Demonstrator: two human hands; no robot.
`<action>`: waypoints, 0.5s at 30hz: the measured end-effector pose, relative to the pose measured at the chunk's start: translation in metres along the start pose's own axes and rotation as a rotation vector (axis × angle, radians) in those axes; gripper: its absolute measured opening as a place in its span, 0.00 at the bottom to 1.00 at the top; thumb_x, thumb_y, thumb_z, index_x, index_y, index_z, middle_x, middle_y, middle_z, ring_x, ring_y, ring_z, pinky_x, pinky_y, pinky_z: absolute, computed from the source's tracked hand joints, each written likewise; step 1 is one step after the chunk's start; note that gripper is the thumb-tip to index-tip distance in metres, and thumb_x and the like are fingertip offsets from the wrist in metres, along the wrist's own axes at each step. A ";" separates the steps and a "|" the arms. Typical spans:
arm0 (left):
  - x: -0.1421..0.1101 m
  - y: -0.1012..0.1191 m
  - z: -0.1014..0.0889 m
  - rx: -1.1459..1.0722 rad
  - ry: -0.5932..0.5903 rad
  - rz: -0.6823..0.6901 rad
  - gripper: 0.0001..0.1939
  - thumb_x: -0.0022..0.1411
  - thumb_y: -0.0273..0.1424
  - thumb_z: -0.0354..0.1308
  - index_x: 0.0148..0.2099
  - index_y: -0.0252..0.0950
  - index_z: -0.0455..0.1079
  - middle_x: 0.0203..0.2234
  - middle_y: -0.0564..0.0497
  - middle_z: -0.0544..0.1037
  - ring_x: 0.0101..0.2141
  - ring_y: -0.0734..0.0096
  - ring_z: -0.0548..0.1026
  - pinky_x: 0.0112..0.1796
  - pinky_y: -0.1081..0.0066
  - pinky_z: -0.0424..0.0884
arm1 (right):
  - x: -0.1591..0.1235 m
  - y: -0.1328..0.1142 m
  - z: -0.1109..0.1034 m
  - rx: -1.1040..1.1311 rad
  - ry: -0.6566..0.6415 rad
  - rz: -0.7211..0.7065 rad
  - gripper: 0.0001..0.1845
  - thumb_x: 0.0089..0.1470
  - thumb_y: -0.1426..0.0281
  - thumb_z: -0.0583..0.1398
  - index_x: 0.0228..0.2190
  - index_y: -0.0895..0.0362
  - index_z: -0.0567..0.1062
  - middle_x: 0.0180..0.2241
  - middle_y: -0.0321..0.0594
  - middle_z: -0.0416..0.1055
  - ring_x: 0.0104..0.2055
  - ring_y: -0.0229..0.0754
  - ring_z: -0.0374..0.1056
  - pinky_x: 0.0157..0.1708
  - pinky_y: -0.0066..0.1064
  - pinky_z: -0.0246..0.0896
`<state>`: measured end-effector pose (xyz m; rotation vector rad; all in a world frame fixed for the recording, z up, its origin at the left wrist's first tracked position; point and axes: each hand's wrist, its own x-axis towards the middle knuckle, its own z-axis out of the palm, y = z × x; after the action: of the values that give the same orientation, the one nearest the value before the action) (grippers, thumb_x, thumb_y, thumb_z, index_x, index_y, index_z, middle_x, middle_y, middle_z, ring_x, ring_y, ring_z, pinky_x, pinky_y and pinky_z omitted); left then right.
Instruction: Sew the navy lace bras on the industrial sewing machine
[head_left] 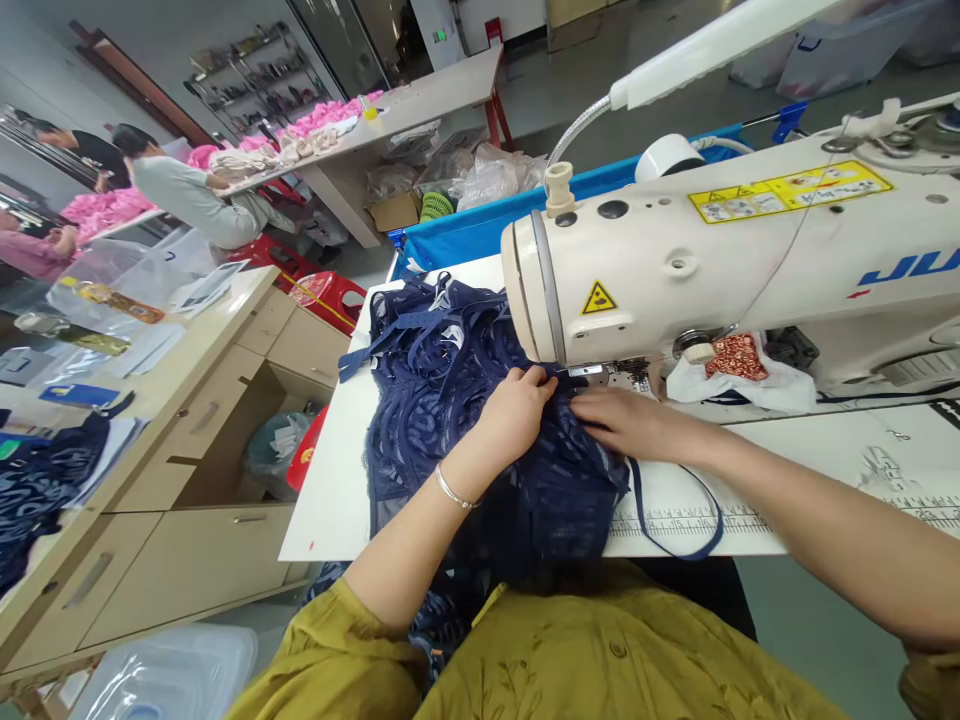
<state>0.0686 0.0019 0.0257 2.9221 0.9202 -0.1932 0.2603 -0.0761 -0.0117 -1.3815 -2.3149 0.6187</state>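
A heap of navy lace garments [442, 400] with thin straps lies on the white sewing table, partly under the head of the sewing machine [600, 290]. My left hand [521, 410] pinches the navy fabric just left of the presser foot. To the right of the needle area, my right hand [619, 420] has its fingers curled into the same fabric, fingertips partly hidden in the folds. A loose navy strap [712, 530] loops over the ruler marks at the table's front edge. More fabric hangs over that edge toward my lap.
Copper-coloured bits [736, 357] lie in white cloth beside the machine. Behind the table hangs a blue cloth bin [465, 230]. At left stands a wooden desk [225, 400] bearing bottles and dark lace. Other people sit farther back near pink fabric [330, 115].
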 end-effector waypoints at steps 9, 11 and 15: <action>-0.002 0.010 -0.003 0.063 -0.049 -0.024 0.30 0.66 0.17 0.42 0.67 0.38 0.59 0.56 0.40 0.68 0.54 0.53 0.66 0.48 0.58 0.71 | 0.010 0.033 0.001 -0.171 0.216 0.428 0.21 0.63 0.58 0.55 0.50 0.56 0.76 0.45 0.49 0.77 0.53 0.60 0.69 0.54 0.51 0.62; 0.002 0.009 -0.006 0.091 -0.074 -0.046 0.31 0.65 0.18 0.42 0.67 0.42 0.60 0.55 0.41 0.69 0.53 0.53 0.67 0.46 0.58 0.71 | 0.015 0.029 0.007 -0.249 0.188 0.379 0.21 0.66 0.61 0.51 0.53 0.54 0.75 0.46 0.48 0.77 0.54 0.59 0.68 0.55 0.53 0.60; 0.009 0.004 0.000 0.033 -0.075 -0.041 0.32 0.64 0.17 0.44 0.67 0.44 0.60 0.58 0.40 0.66 0.55 0.51 0.65 0.49 0.55 0.71 | 0.015 0.025 0.011 -0.351 0.191 0.379 0.22 0.67 0.62 0.49 0.53 0.53 0.75 0.48 0.49 0.76 0.54 0.58 0.67 0.53 0.52 0.60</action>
<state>0.0778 0.0040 0.0246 2.9055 0.9749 -0.3216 0.2655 -0.0543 -0.0332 -1.9725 -2.0898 0.1671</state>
